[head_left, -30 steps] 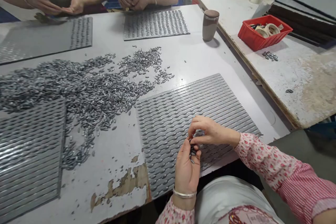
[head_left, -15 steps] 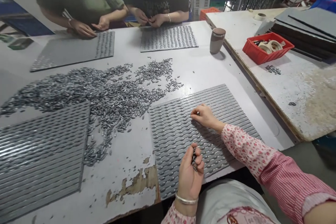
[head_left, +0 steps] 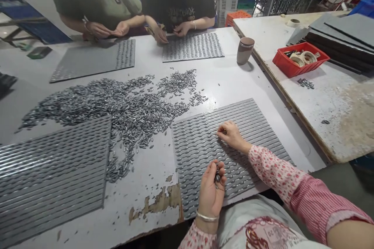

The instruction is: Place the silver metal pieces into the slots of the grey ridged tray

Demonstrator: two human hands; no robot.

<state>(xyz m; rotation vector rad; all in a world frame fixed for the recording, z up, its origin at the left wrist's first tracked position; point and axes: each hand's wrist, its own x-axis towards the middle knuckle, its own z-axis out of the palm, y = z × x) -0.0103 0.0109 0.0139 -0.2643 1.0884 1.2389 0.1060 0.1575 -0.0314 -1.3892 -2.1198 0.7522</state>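
My left hand [head_left: 212, 188] is curled shut around a small bunch of grey metal pieces [head_left: 217, 176], held over the near edge of a grey grooved tray [head_left: 254, 120]. My right hand [head_left: 231, 134] rests on the middle of that tray with thumb and fingers pinched together, pressing a piece into a groove. A big heap of the same grey metal pieces [head_left: 117, 105] is spread over the table to the left of the tray.
Another grooved tray [head_left: 49, 171] lies at the near left. Two people sit across the table, their hands at two more trays [head_left: 87, 60] [head_left: 193, 46]. A brown cup [head_left: 244, 50] stands at the right. A red bin [head_left: 299, 59] and dark boards [head_left: 341, 33] sit on the side table.
My right hand left my left hand, reached out to the middle of the tray and has now drawn slightly back along it. The view tilted up, showing more of the people opposite.
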